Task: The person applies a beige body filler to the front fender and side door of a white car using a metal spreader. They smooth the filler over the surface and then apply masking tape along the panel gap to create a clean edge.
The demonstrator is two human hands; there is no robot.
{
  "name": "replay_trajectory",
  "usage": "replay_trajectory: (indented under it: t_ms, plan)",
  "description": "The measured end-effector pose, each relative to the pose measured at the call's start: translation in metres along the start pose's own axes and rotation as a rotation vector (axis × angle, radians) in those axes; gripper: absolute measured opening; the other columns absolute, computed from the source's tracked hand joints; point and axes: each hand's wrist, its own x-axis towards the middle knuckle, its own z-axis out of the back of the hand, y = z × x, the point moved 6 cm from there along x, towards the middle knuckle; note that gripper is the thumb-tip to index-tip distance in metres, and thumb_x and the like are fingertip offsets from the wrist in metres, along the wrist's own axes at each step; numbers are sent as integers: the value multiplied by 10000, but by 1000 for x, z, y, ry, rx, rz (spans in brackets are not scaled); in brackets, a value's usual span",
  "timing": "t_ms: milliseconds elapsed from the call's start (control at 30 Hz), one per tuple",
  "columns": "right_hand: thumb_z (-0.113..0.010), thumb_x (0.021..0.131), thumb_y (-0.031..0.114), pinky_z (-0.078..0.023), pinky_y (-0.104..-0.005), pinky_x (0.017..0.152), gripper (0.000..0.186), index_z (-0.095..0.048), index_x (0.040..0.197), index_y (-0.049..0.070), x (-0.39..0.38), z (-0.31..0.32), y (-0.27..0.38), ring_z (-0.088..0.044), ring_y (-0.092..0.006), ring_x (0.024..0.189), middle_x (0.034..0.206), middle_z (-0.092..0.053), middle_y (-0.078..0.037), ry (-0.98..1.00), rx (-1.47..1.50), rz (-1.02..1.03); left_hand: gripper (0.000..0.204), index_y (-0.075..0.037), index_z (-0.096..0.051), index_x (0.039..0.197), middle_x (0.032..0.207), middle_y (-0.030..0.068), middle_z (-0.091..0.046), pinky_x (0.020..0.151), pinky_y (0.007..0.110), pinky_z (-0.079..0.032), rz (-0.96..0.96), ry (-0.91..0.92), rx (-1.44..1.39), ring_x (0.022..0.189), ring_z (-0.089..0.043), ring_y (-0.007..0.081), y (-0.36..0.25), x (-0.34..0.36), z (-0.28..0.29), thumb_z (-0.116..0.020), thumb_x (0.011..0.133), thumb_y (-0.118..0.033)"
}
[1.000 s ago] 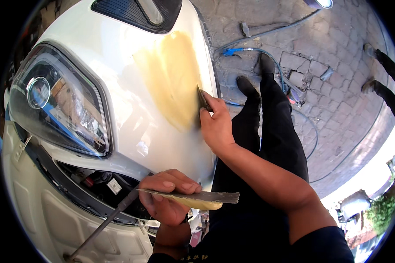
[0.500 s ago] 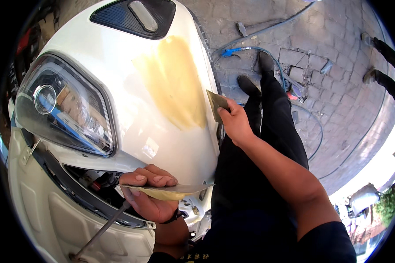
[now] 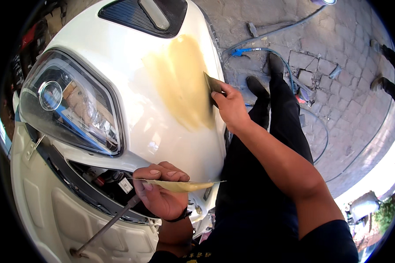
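A pale yellow patch of filler is spread on the white vehicle panel. My right hand is closed on a thin dark metal scraper, its blade at the patch's right edge. Below, my left hand grips a flat metal plate, seen nearly edge-on, with a lump of yellow filler on it; some of its fingers lie behind the plate.
A headlight is left of the patch, with an open engine gap and raised cover below, propped by a metal rod. At right, hoses lie on paving; another person's legs stand at the far right.
My right hand and scraper moved off the patch to the right half a second ago and are back at its edge, higher up. The view has shifted slightly.
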Motion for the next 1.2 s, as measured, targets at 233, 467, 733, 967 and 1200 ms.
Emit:
replay_trajectory:
  t_ms: [233, 467, 733, 967, 1200]
  plan:
    - [-566, 1019, 23, -474, -286, 992, 375, -662, 1381, 27, -90, 24, 17, -615, -182, 1118, 1188, -636, -92, 227, -366, 231, 230, 5, -545, 1148, 920, 216, -664, 700, 412, -616, 141, 177, -138, 805, -672, 274, 12, -17, -39, -480, 1122, -214]
    - [-568, 1048, 90, -526, -282, 866, 310, -666, 1321, -18, -9, 46, -15, -665, -113, 943, 1109, -736, -43, 84, 52, -237, 256, 101, -589, 1176, 1027, 344, -693, 865, 471, -637, 255, 355, -273, 927, -739, 365, 29, -42, -57, -409, 1091, -59]
    - [-596, 1045, 117, -494, -303, 938, 354, -666, 1353, -44, -26, 18, -19, -636, -145, 1038, 1159, -714, -86, 56, 114, -228, 281, 104, -589, 1213, 1037, 329, -699, 853, 456, -645, 285, 452, -300, 952, -743, 361, 39, -53, -64, -427, 1110, -101]
    - [-652, 989, 65, -487, -308, 945, 377, -688, 1362, 31, -104, -21, 17, -620, -221, 1050, 1102, -614, -120, -106, -339, 139, 280, 77, -585, 1169, 975, 311, -707, 807, 441, -635, 285, 428, -231, 887, -735, 350, 35, -55, -62, -466, 1119, -172]
    - [-632, 988, 91, -520, -377, 930, 358, -701, 1339, 85, -158, -41, 17, -658, -332, 1074, 1150, -654, -150, 67, -374, 164, 285, 17, -545, 1121, 883, 261, -698, 722, 420, -631, 250, 356, -38, 762, -699, 298, 21, -55, -64, -464, 1134, -255]
